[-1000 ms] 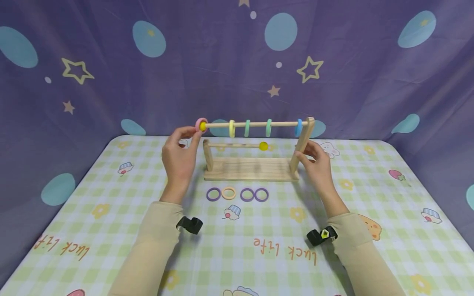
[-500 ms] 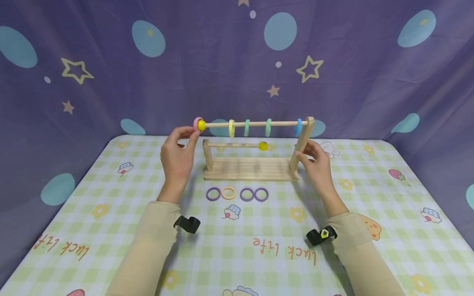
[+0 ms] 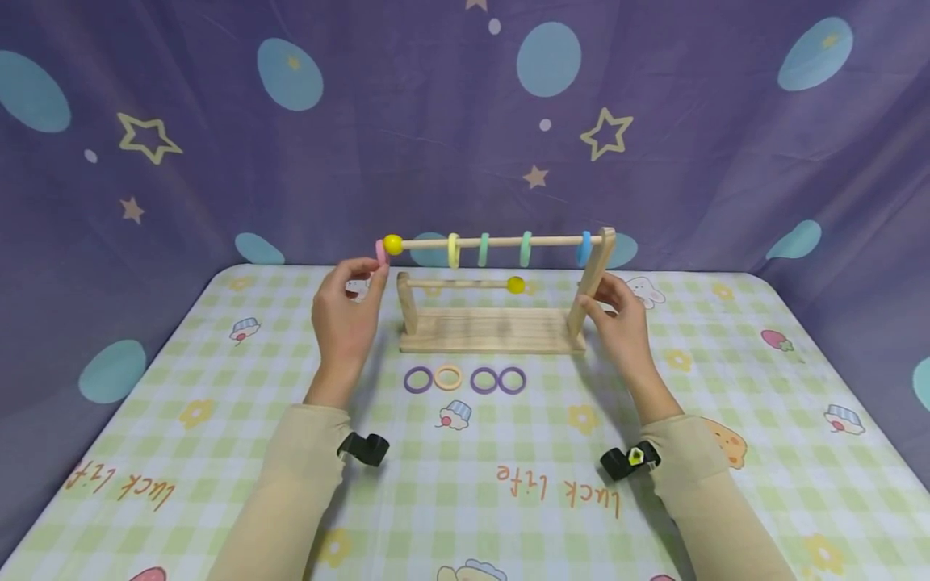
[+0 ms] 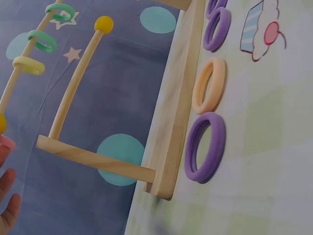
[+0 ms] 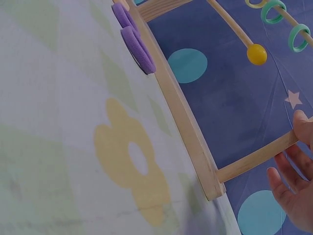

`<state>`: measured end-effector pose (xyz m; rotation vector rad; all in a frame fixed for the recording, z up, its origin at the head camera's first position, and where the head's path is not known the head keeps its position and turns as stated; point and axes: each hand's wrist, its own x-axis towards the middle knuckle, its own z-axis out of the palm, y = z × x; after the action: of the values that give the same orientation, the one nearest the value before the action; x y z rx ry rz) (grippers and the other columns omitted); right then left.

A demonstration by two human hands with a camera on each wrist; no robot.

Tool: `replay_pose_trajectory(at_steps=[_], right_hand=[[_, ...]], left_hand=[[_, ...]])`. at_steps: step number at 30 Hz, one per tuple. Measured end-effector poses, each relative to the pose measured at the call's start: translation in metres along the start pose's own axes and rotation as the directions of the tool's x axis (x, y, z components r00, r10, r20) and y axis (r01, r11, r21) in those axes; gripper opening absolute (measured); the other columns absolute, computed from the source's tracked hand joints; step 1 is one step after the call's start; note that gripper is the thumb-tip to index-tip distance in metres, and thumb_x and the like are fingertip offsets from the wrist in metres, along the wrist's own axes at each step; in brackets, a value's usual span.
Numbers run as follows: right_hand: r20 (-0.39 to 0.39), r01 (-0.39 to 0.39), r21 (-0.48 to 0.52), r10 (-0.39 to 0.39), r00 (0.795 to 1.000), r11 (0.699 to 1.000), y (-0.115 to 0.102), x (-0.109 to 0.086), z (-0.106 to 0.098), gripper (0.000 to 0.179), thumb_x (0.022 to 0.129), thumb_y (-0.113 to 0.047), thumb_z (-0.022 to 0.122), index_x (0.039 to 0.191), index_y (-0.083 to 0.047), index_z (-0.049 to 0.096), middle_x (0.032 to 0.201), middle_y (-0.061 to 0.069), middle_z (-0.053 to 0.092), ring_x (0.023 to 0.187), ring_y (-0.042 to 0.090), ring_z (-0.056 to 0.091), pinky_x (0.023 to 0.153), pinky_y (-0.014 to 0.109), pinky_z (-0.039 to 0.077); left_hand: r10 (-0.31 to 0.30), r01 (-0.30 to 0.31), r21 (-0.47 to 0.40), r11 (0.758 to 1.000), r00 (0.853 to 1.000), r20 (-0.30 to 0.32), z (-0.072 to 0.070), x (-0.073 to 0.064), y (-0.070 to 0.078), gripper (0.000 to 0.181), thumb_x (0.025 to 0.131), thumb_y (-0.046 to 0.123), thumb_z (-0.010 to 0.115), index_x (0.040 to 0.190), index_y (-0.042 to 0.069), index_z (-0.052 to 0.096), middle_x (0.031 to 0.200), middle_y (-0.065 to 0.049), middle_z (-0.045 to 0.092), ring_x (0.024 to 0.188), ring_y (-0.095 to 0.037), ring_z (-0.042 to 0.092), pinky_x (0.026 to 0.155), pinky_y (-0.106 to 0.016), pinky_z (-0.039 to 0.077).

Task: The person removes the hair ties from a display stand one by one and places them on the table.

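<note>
My left hand [image 3: 347,319] pinches a pink hair tie [image 3: 381,252] between thumb and fingers, just left of the yellow ball [image 3: 393,244] that ends the upper rod of a wooden rack [image 3: 494,331]. On that rod hang a yellow hair tie [image 3: 454,251], two green hair ties [image 3: 483,250] and a blue hair tie [image 3: 584,248], spaced apart. My right hand [image 3: 621,321] grips the rack's taller right post [image 3: 592,282]. The lower rod [image 3: 458,284], with its own yellow ball [image 3: 516,285], bears no hair tie. In the left wrist view the pink hair tie [image 4: 7,142] is partly cut off.
In front of the rack a row of hair ties lies flat on the checked tablecloth [image 3: 552,532]: a purple one [image 3: 418,392], an orange one [image 3: 448,389] and two more purple ones [image 3: 484,393]. A purple patterned curtain [image 3: 436,121] hangs behind the table.
My left hand has shifted slightly left, carrying the pink hair tie from around the upper rod's ball to beside it, off the rod. The right hand stays on the post.
</note>
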<state>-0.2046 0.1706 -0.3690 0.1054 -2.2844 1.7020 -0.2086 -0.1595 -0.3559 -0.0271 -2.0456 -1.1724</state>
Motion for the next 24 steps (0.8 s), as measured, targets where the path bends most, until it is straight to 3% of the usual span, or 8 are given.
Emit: replay_pose_trajectory(at_steps=[7, 15, 21, 24], right_hand=[[0.001, -0.002, 0.004, 0.002, 1.000, 1.000, 0.003, 0.002, 0.001, 0.046, 0.095, -0.005, 0.065, 0.137, 0.007, 0.051, 0.128, 0.024, 0.061, 0.108, 0.021, 0.057, 0.086, 0.022, 0.046], [0.003, -0.009, 0.001, 0.009, 1.000, 1.000, 0.003, 0.002, 0.000, 0.046, 0.095, -0.006, 0.065, 0.137, 0.006, 0.051, 0.129, 0.024, 0.061, 0.110, 0.022, 0.057, 0.086, 0.021, 0.046], [-0.003, -0.003, 0.005, 0.003, 1.000, 1.000, 0.026, 0.011, 0.000, 0.048, 0.095, -0.009, 0.066, 0.139, 0.003, 0.051, 0.130, 0.021, 0.061, 0.110, 0.022, 0.057, 0.086, 0.022, 0.046], [-0.009, 0.002, 0.013, -0.002, 1.000, 1.000, 0.038, 0.015, 0.001, 0.049, 0.094, -0.013, 0.068, 0.139, -0.001, 0.053, 0.130, 0.017, 0.062, 0.111, 0.022, 0.057, 0.087, 0.023, 0.046]], left_hand=[[0.028, -0.028, -0.020, 0.999, 1.000, 0.003, -0.001, -0.009, 0.000, 0.020, 0.090, 0.018, 0.075, 0.101, 0.002, 0.074, 0.096, -0.011, 0.071, 0.089, -0.022, 0.062, 0.075, -0.036, 0.047], [0.091, -0.089, -0.036, 0.995, 0.992, 0.090, 0.003, -0.018, -0.003, 0.015, 0.088, 0.012, 0.075, 0.099, 0.003, 0.072, 0.094, -0.012, 0.070, 0.090, -0.025, 0.062, 0.074, -0.035, 0.047], [0.169, -0.158, -0.066, 0.985, 0.964, 0.205, 0.005, -0.022, -0.003, 0.012, 0.090, 0.010, 0.073, 0.099, 0.003, 0.071, 0.097, -0.010, 0.071, 0.092, -0.023, 0.062, 0.075, -0.036, 0.048], [0.175, -0.160, -0.078, 0.984, 0.948, 0.266, 0.006, -0.024, -0.002, 0.011, 0.091, 0.011, 0.072, 0.099, 0.004, 0.070, 0.095, -0.009, 0.069, 0.091, -0.024, 0.061, 0.075, -0.037, 0.048]])
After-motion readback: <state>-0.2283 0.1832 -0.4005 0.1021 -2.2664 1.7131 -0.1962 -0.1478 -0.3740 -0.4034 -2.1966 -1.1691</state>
